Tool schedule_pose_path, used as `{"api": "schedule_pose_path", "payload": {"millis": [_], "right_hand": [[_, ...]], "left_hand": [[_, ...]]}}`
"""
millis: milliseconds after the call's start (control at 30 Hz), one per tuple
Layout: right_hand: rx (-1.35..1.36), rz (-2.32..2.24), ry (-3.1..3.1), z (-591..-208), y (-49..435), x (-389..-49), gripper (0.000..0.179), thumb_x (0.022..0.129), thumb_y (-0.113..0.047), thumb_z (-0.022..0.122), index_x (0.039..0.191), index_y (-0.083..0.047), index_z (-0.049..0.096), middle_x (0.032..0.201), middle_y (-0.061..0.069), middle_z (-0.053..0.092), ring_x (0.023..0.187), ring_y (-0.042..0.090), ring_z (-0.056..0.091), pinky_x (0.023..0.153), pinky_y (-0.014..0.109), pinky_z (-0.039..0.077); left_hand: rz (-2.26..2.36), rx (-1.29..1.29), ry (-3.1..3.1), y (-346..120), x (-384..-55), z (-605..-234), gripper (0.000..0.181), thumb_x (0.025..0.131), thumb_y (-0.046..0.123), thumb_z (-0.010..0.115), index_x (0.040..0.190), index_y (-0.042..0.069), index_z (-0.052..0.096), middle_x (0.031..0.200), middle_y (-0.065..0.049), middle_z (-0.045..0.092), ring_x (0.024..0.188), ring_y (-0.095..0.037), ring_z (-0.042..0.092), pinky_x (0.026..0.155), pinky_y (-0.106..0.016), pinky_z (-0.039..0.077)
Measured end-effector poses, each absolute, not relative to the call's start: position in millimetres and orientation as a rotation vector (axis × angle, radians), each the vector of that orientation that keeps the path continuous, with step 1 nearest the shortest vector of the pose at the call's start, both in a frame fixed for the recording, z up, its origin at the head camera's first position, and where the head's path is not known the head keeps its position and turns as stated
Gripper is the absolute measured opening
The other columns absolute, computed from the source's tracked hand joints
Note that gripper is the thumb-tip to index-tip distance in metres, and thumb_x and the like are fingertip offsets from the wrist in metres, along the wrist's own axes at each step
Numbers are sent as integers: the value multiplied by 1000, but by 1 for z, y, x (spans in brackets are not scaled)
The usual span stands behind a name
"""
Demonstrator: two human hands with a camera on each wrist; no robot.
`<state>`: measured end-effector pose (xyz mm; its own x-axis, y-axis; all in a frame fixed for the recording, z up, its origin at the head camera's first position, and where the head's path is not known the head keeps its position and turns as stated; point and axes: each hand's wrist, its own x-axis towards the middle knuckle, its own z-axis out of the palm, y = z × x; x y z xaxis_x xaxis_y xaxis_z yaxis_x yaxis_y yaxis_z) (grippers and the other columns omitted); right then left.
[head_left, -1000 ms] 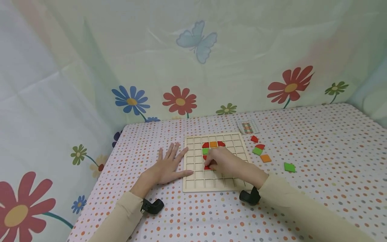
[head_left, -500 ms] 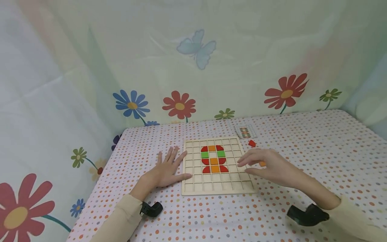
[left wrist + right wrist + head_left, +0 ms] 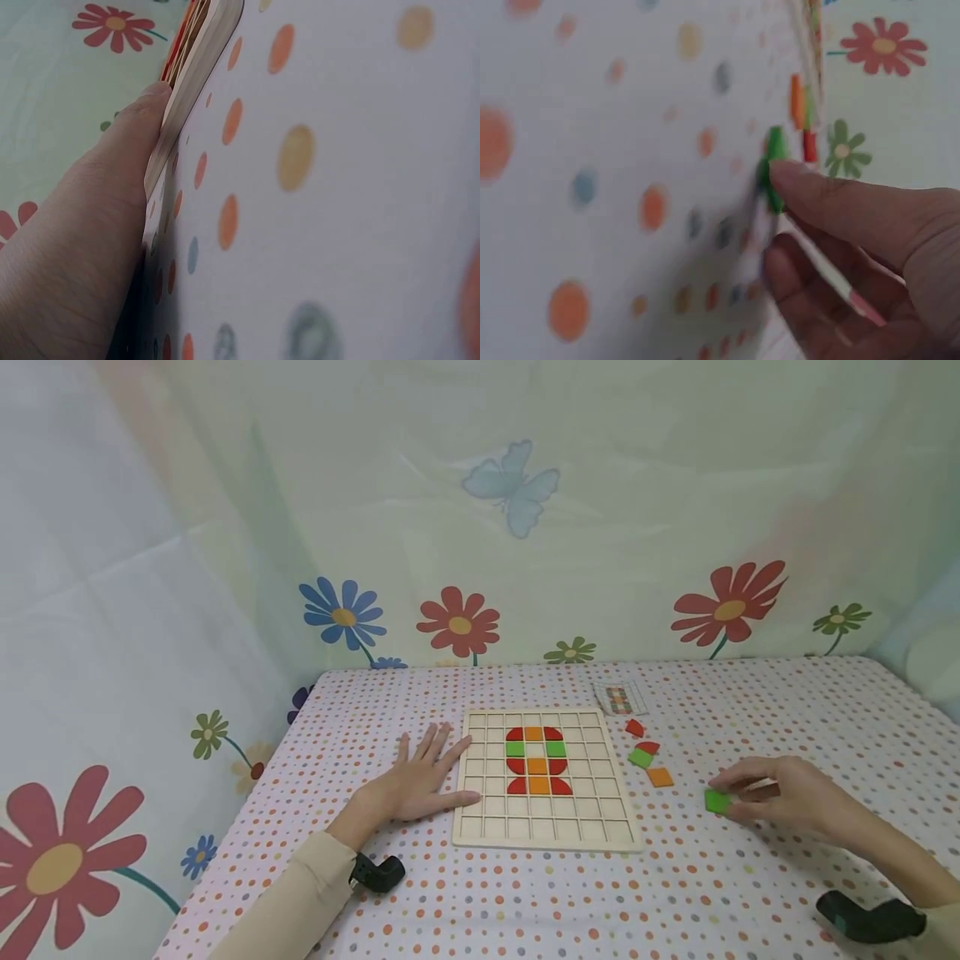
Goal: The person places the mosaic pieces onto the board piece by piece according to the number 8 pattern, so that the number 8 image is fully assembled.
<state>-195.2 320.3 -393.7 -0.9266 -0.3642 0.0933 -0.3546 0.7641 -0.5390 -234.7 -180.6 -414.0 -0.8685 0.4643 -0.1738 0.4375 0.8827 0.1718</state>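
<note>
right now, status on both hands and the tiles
Left hand spread at left edge of grid board. Right hand touching rightmost green tile, grip unclear. Loose orange tile between that and board.

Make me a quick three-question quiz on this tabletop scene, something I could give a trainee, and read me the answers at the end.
1. Which colour of tile is at the fingertips of the right hand? A: red. B: orange. C: green.
2. True or false: the left hand has its fingers spread, at the left edge of the wooden board as the head view shows it.
3. How many orange tiles sit in the board's grid?

Key: 1. C, green. 2. True. 3. Three.
</note>
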Motion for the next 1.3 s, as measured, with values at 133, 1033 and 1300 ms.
{"api": "schedule_pose_path", "payload": {"millis": [133, 1033, 1300], "right_hand": [[-528, -886, 2870, -395, 329, -202, 28, 82, -5, 88, 108, -1, 80, 109, 13, 74, 84, -6, 61, 71, 22, 58], [-520, -626, 2746, -364, 289, -231, 29, 69, 0, 95, 82, -6, 69, 79, -2, 65, 74, 15, 60, 67, 30, 52], [-481, -753, 2878, -376, 299, -212, 26, 70, -2, 95, 84, -8, 73, 83, -3, 68, 76, 14, 60, 64, 26, 50]], "left_hand": [[176, 681, 2847, -179, -235, -414, 96, 98, 78, 42, 171, 26, 6, 176, -13, -3, 161, -34, -7, 122, -70, -7], [240, 702, 2846, -186, -233, -415, 102, 94, 85, 36, 170, 22, 10, 176, -16, -1, 161, -37, -3, 121, -70, -8], [225, 693, 2831, -182, -234, -418, 102, 94, 86, 36, 171, 25, 7, 176, -13, -6, 161, -33, -9, 122, -68, -10]]}}
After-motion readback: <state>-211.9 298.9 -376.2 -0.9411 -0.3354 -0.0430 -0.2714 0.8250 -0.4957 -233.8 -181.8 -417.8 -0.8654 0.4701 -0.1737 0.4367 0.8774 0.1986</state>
